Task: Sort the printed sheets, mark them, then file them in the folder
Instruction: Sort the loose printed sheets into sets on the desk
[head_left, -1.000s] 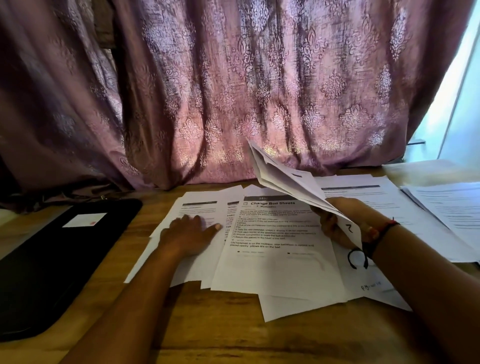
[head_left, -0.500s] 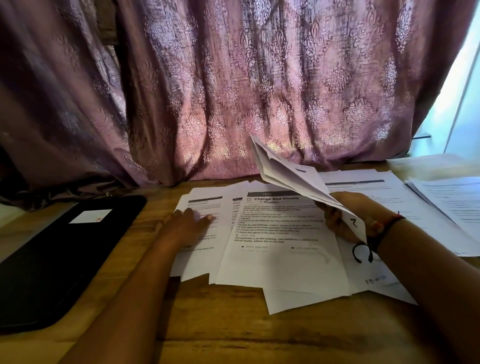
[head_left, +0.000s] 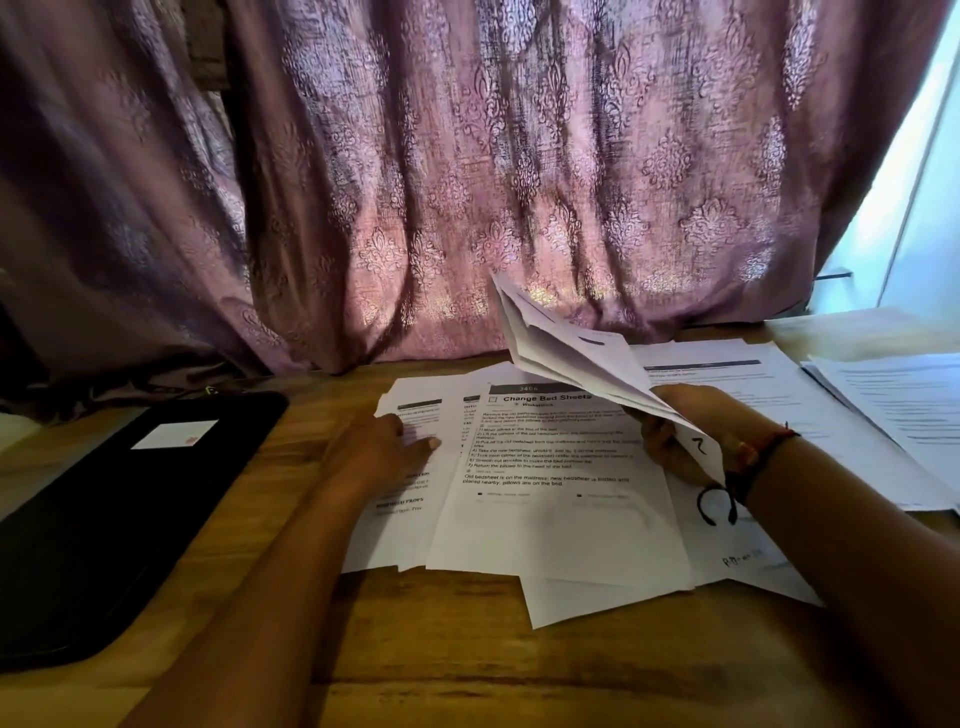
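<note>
Several printed white sheets (head_left: 550, 525) lie fanned across the wooden table; the top one is headed "Change Bed Sheets". My left hand (head_left: 379, 449) rests flat on the leftmost sheets (head_left: 400, 525), fingers straight. My right hand (head_left: 685, 431) grips a small bundle of sheets (head_left: 566, 348) raised at an angle above the pile, a handwritten mark at its near corner. A black folder (head_left: 104, 525) with a white label lies closed at the left.
More printed sheets (head_left: 893, 405) are stacked at the right of the table (head_left: 441, 670). A patterned mauve curtain (head_left: 467, 182) hangs right behind the table's far edge. A bright window strip shows at the far right. Bare wood lies along the near edge.
My left hand has slid the left sheets rightward, tucking them closer under the main pile. The raised bundle in my right hand has stayed about where it was.
</note>
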